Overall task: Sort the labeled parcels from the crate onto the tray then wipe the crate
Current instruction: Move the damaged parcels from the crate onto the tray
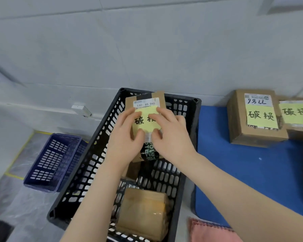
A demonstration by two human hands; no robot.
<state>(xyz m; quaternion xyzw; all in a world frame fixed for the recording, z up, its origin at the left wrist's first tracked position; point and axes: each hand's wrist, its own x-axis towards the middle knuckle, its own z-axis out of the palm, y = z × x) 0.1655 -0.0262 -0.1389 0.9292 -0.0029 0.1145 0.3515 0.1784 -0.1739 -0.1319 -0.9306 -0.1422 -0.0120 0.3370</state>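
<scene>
Pink cloth (pixel 212 231) with a scalloped hem lies closest, by the near left corner of the blue tray (pixel 243 172), likely waiting for the wiping step. From the head camera, two bare forearms reach forward over a black slotted crate (pixel 87 165). Left hand (pixel 124 135) and right hand (pixel 171 135) both grip one upright cardboard parcel (pixel 145 100) above the crate's far end. Their fingers curl round its sides and the thumbs press its front face, which is turned toward the camera, probably so the label can be read. A yellow note (pixel 143 123) with handwritten characters covers that face, partly hidden by fingers, below a printed shipping label. Another brown parcel (pixel 143 212) lies at the crate's near end, so sorting looks unfinished. The tray sits just beside the crate's right wall. Two labelled boxes (pixel 255 119) stand side by side along its far edge, each with a yellow note bearing seemingly the same characters. The tray's middle and near part is bare blue, leaving room to set the held parcel in front of them. The crate's right rim is the edge to lift over. A dark blue basket (pixel 54 163) sits lower, off the crate's left side.
</scene>
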